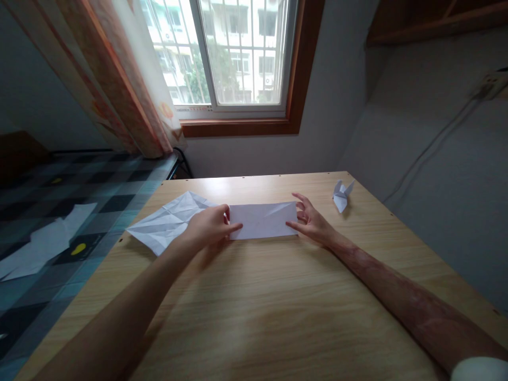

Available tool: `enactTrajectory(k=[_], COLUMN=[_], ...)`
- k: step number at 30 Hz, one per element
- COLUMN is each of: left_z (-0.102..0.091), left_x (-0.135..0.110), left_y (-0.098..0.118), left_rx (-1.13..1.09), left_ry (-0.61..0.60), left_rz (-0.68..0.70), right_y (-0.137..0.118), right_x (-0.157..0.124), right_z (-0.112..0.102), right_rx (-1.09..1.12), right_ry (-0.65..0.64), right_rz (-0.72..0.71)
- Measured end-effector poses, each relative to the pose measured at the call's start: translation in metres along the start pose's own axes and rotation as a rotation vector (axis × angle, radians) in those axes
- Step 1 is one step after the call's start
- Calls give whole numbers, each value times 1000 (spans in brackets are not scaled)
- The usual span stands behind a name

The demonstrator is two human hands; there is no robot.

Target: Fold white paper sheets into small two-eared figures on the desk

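White paper strip (262, 218), 1: held between left grip (207, 225) and right grip (313, 221), each pinching 1 short end.

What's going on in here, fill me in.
A person is holding a white paper rectangle lengthwise between both hands, the left hand at one short end and the right hand at the other, over a wooden table. A creased sheet lies opened out beside the left hand, and a folded paper figure sits near the far right corner. More paper lies on the checked bedding to the left.
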State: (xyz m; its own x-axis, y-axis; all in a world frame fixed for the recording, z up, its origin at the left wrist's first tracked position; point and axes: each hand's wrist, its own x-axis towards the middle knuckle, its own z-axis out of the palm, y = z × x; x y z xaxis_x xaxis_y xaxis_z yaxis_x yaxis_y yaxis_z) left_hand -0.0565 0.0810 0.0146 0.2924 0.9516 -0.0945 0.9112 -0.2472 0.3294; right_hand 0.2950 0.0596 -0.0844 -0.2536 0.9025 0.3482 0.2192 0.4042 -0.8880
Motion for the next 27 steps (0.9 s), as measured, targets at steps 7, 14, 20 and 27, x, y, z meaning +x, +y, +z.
enactTrajectory(k=[7,14,20,27], left_z=[20,62,76,85], left_x=[-7,-9,-14,-14], left_y=[17,18,17,18], left_rx=[253,127,158,149], left_ry=[197,24,-16,108], left_rz=[343,624,624,401], right_y=[-8,-31,-23,-10], right_x=[0,-6,-9,-6], right_z=[-3,5,8,0], right_rx=[-598,-691,-759,-864], right_ry=[46,-330,-372,-304], right_rz=[-241,-299,-209,-95])
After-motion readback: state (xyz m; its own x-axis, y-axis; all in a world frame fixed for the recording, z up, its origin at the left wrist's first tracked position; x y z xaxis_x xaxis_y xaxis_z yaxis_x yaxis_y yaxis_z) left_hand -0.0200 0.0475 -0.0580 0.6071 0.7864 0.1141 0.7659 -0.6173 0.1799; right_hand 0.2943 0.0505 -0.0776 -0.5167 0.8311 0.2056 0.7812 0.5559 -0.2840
